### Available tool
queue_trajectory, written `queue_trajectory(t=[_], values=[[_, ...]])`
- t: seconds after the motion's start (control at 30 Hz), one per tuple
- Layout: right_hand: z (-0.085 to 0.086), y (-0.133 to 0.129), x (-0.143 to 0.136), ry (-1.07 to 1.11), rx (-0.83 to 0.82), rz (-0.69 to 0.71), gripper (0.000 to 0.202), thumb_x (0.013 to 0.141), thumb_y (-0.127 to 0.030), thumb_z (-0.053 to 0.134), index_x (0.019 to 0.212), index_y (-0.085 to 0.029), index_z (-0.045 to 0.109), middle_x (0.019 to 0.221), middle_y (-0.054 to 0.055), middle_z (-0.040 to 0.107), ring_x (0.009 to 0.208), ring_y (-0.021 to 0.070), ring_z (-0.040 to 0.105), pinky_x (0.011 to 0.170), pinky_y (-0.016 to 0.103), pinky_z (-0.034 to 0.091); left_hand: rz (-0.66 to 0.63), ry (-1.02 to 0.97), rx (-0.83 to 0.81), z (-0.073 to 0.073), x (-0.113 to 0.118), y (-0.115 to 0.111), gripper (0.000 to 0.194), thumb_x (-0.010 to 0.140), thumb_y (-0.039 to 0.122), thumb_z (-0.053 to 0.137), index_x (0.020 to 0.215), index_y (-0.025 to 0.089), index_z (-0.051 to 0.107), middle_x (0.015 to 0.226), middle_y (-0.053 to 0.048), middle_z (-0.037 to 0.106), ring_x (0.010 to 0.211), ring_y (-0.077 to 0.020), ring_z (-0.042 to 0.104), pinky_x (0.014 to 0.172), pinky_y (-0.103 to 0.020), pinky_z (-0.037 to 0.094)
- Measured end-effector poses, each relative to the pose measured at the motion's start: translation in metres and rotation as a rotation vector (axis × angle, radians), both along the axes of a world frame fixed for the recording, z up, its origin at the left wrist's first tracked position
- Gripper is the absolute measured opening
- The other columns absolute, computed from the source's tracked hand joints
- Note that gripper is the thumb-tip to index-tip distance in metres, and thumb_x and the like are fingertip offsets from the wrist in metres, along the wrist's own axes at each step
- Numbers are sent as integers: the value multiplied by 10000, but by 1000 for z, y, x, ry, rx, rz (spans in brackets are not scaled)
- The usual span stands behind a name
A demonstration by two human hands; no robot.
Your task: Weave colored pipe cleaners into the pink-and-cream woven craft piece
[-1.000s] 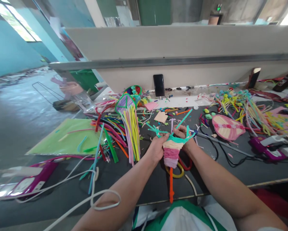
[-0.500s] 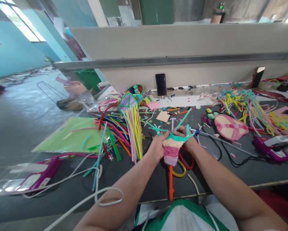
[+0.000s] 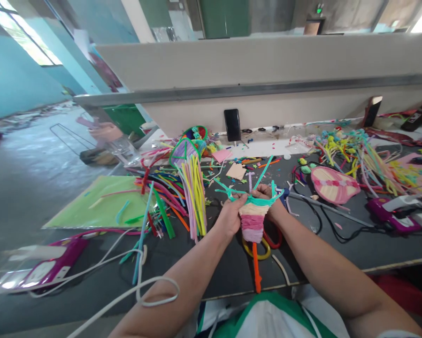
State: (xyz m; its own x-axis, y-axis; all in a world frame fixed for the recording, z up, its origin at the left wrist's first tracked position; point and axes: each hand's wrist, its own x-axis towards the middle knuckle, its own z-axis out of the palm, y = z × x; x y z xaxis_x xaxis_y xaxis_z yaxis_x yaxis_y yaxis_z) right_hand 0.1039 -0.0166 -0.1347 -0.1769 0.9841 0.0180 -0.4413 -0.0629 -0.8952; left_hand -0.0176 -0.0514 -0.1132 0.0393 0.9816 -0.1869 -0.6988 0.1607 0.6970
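Note:
Between my hands is a pipe-cleaner craft piece (image 3: 253, 221), banded in teal, cream, pink and lilac, with an orange stem (image 3: 256, 267) hanging from its bottom and loose teal ends sticking out at the top. My left hand (image 3: 234, 213) pinches its upper left edge. At the upper right edge, my right hand (image 3: 267, 195) is closed on the teal strands, its fingertips partly hidden. A straight teal pipe cleaner (image 3: 263, 172) points up from near the right fingers. Below and behind the piece lie scissors with yellow and red handles (image 3: 263, 249) on the dark table.
Bundled pipe cleaners (image 3: 193, 199) and a green sheet (image 3: 98, 202) lie to the left. A pink-and-cream oval craft piece (image 3: 334, 185) rests at right. A phone (image 3: 232, 125) leans on the partition. Purple power strips (image 3: 61, 264) with white cables sit near both sides.
The view has shifted slightly. The orange stem now slants a little more to the right at its lower end; both hands keep their hold on the craft piece.

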Motion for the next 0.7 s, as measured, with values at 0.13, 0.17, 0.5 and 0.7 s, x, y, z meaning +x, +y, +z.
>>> queue_trajectory(t=[0.13, 0.17, 0.5, 0.7], values=[[9, -4, -2, 113, -66, 23, 240, 625, -375, 755, 727, -211, 612, 649, -8, 641, 559, 138, 566, 567, 288, 466, 18, -49, -18, 0, -9, 7, 214, 620, 181, 776, 746, 133, 610, 674, -22, 666, 708, -191, 663, 813, -364, 498], [11, -5, -1, 121, -68, 25, 229, 640, -365, 742, 762, -217, 616, 686, 0, 653, 596, 149, 583, 602, 303, 481, 35, -68, -24, 1, -13, 9, 211, 629, 187, 764, 770, 133, 617, 691, -30, 675, 737, -204, 669, 819, -370, 497], [30, -25, 16, -674, 654, -717, 153, 816, -268, 575, 957, -209, 572, 948, 53, 596, 902, 196, 539, 841, 379, 407, 170, -90, 11, 12, -17, 7, 226, 639, 169, 643, 863, 143, 638, 774, -48, 699, 804, -229, 672, 809, -367, 491], [43, -42, 0, -1209, 868, -503, 147, 853, -240, 552, 954, -241, 659, 943, 47, 663, 947, 223, 518, 861, 402, 305, 88, 98, 243, 15, 1, -10, 329, 679, 160, 613, 1005, 163, 660, 893, -40, 694, 916, -207, 638, 870, -331, 446]])
